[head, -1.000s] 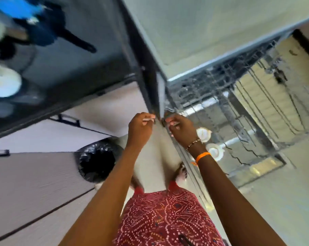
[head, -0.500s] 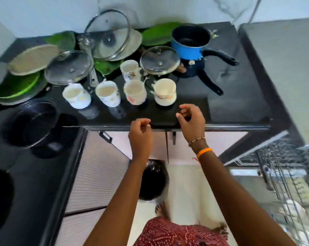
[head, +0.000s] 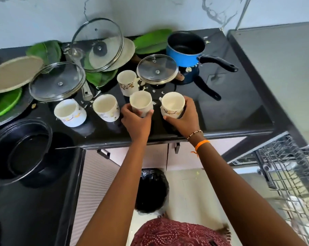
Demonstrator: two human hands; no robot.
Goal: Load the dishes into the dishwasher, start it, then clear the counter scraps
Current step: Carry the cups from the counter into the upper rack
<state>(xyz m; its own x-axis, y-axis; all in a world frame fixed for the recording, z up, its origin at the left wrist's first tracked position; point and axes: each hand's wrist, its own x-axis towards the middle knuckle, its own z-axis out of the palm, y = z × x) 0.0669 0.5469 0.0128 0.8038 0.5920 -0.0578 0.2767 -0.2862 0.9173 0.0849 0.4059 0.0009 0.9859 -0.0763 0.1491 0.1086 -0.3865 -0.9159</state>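
Change: half a second ago both my hands hung short of the counter (head: 230,110) edge holding nothing; now each has a cup.
Left grip: my left hand (head: 137,119) is wrapped round the near-centre cup (head: 141,102), fingers on its near wall.
Right grip: my right hand (head: 183,118) is clamped on the cup just right of it (head: 172,104), thumb on the near side, fingers round the far-right wall.
Contact with counter: I cannot tell whether either cup is lifted yet.
Meaning for task: I judge this the start of the cup-loading step; three more cups, lids, plates and pans remain out, so loading is early.
Remaining cups: two (head: 70,112) (head: 106,107) stand left of my left hand, one (head: 128,82) just beyond it.
Destination: the dishwasher rack (head: 288,167) stands pulled out, low at the right.
Edges: the counter's near edge lies directly under my wrists.
Open room: the counter's right part is bare and dark; the saucepan (head: 185,48) handle reaches over its far side.
Hazard: scraps (head: 154,91) lie beside both cups.
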